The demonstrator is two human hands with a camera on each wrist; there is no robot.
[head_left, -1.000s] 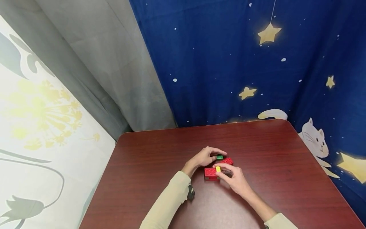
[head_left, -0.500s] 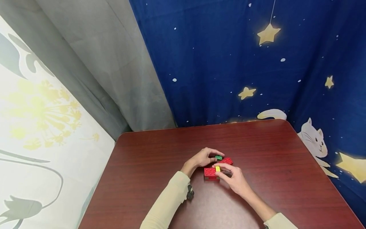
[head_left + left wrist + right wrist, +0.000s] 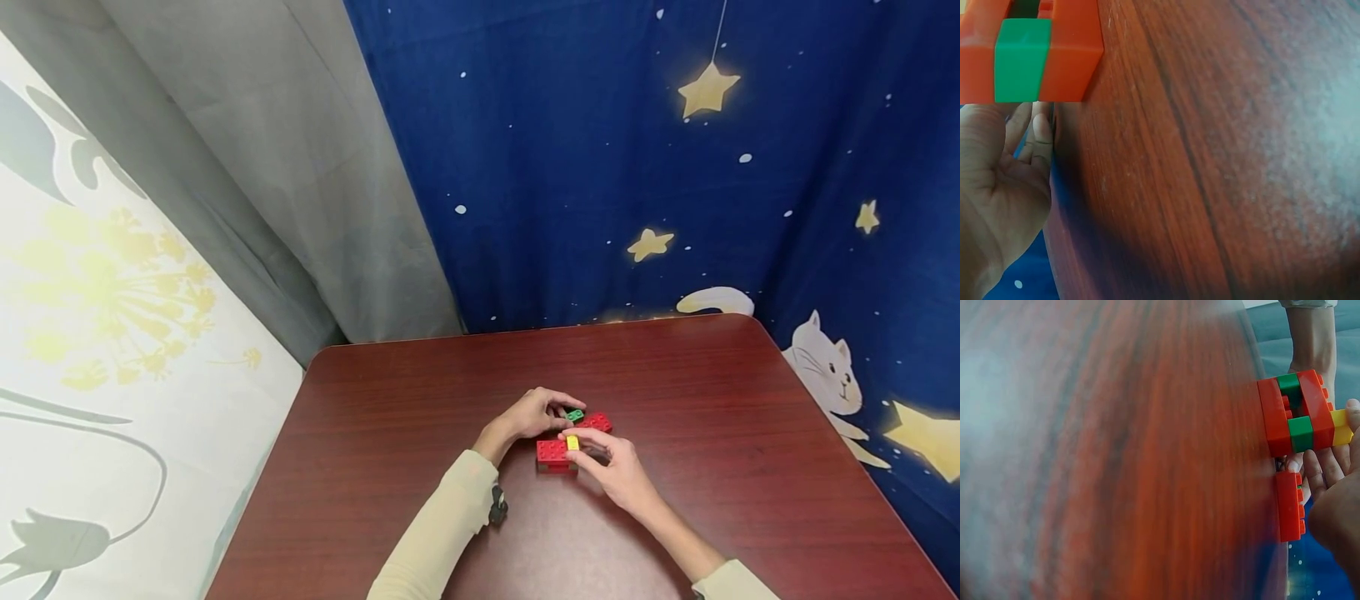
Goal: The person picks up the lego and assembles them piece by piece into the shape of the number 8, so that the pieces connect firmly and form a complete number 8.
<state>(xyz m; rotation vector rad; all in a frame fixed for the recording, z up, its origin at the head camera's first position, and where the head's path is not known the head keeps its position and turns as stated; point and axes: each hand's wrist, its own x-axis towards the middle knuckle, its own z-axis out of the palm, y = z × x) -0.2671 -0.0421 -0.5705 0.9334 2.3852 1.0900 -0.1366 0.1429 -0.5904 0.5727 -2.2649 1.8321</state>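
A small brick stack [image 3: 1277, 419] stands on the table: a red toy brick below, two green ones with a gap between them, and a red brick [image 3: 551, 451] above. On its right end sits a yellow brick [image 3: 572, 442], which my right hand [image 3: 621, 471] pinches between thumb and fingers. Just behind the stack, a loose red brick [image 3: 599, 422] lies studs up. My left hand [image 3: 527, 414] holds a small green brick [image 3: 575, 414] between thumb and index finger beside that loose brick. In the left wrist view, the stack hides the fingertips of the left hand [image 3: 1007, 181].
The brown wooden table [image 3: 420, 400] extends around the bricks, its far edge by a blue star-patterned curtain [image 3: 562, 167]. Grey curtain [image 3: 300, 167] and white patterned cloth [image 3: 150, 333] hang to the left. A dark device [image 3: 498, 505] sits on the left wrist.
The small green brick has turned slightly and shifted a little nearer in my left hand, whose fingers have drawn in closer around it. My right hand stays on the yellow brick.
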